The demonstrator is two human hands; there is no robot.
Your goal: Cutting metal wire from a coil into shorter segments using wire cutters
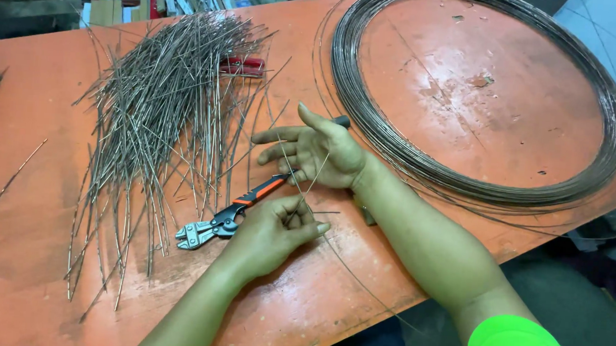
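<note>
My left hand (272,231) is closed, pinching a thin steel wire (358,279) that trails off toward the table's near edge. My right hand (318,152) hovers just beyond it with fingers spread, palm over the handles of a small bolt cutter (223,221). The cutter has orange and black grips and lies on the orange table (25,248), jaws pointing left. One black handle tip pokes out past my right thumb. A strand of the wire runs up across my right palm. My right arm wears a bright green sleeve.
A big coil of steel wire (615,106) lies at the right on the table. A loose heap of cut wire lengths (162,107) spreads across the left. Red-handled pliers (242,66) sit behind the heap. One stray rod (4,186) lies far left.
</note>
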